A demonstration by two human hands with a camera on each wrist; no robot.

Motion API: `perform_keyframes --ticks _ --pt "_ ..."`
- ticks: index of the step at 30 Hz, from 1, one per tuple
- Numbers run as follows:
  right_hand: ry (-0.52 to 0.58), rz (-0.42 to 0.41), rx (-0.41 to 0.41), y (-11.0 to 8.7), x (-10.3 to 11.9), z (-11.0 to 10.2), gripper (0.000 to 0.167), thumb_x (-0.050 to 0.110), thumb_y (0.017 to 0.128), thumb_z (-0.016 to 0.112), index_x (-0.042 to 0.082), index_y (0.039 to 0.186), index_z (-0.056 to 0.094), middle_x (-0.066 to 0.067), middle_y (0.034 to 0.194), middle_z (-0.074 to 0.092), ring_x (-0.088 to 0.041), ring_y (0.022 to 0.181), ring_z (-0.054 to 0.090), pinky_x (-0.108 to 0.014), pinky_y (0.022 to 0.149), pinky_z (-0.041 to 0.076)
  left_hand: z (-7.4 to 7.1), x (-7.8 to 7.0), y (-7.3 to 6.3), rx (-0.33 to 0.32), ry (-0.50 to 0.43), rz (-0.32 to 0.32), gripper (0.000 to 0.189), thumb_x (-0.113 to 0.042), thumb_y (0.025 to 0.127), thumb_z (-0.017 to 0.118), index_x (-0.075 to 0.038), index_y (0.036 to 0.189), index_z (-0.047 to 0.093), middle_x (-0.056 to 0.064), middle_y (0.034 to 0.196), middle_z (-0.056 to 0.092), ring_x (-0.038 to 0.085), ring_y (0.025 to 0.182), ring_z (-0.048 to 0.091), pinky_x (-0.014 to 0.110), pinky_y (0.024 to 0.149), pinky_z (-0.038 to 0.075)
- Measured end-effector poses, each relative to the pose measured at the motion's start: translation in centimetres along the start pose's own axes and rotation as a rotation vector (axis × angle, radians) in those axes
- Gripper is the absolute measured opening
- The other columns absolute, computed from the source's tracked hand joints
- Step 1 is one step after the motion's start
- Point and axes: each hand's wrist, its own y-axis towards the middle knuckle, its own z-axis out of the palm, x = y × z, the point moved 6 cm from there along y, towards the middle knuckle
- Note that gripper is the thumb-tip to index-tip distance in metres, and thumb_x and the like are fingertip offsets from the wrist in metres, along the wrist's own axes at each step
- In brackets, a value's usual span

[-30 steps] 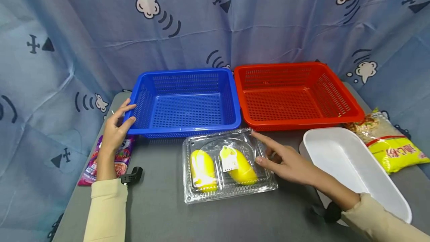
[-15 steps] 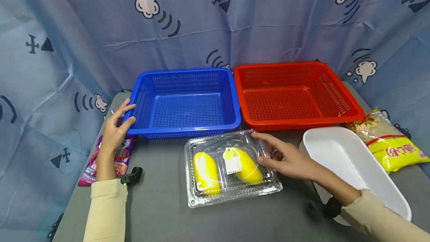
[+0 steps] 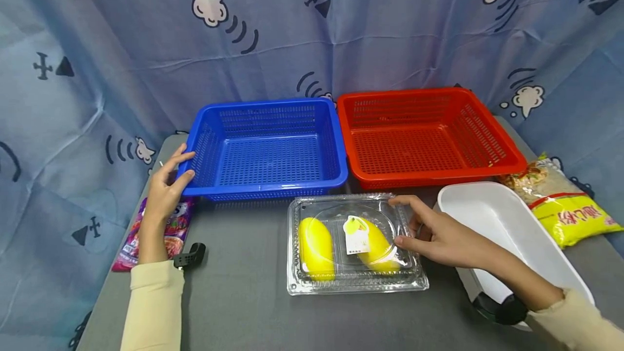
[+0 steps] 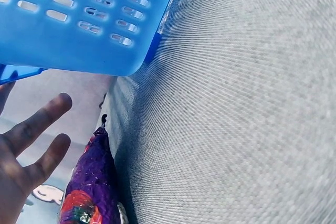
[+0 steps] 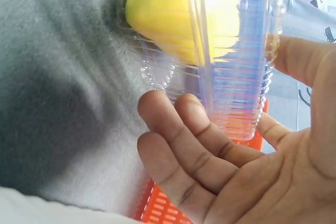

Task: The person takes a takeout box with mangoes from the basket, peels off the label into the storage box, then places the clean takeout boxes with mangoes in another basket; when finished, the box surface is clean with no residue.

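Note:
In the head view, a clear plastic clamshell box (image 3: 358, 280) on the grey table holds two yellow fruits that look like mangoes (image 3: 314, 248); a white label (image 3: 357, 242) is stuck on its lid. My right hand (image 3: 431, 232) grips the box by its right side, thumb and forefinger at the lid's edge. The right wrist view shows the other fingers (image 5: 173, 124) bent beside the box wall. My left hand (image 3: 168, 183) rests on the left rim of the blue basket (image 3: 270, 188). In the left wrist view, two of its fingers (image 4: 39, 121) stand straight and spread below the basket.
A red basket (image 3: 439, 180) stands right of the blue one. The white tub (image 3: 487, 205) lies under my right forearm, with a yellow printed food bag (image 3: 565, 205) beyond it. Near my left wrist is a purple packet (image 3: 177, 226). A blue patterned curtain (image 3: 273, 31) hangs behind.
The clamshell box has slid right and slightly toward me with my right hand on it, and turned so that its near edge lies straighter. My left hand has stayed on the blue basket.

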Motion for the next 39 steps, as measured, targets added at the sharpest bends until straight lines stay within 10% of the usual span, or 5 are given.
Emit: perform_keyframes --ticks 34,39 --pt "0.019 -0.063 0.074 -0.9 -0.5 -1.2 0.072 0.03 0.097 0.07 0.02 0.155 0.029 0.003 0.082 0.063 -0.007 0.066 0.062 -0.026 0.06 0.051 -0.3 -0.7 0.0 0.001 0.001 0.026 0.043 -0.016 0.101 0.062 -0.004 0.142 0.058 0.004 0.165 0.037 0.036 0.145 0.043 0.012 0.099 0.038" --pt "-0.009 -0.027 0.145 -0.9 -0.4 -1.9 0.072 0.034 0.099 0.066 0.019 0.157 0.025 0.0 0.096 0.068 -0.008 0.079 0.067 -0.026 0.067 0.054 -0.3 -1.0 0.4 -0.003 0.046 0.009 0.045 -0.022 0.101 0.063 -0.008 0.143 0.058 0.006 0.165 0.036 0.035 0.15 0.037 0.039 0.11 0.042"
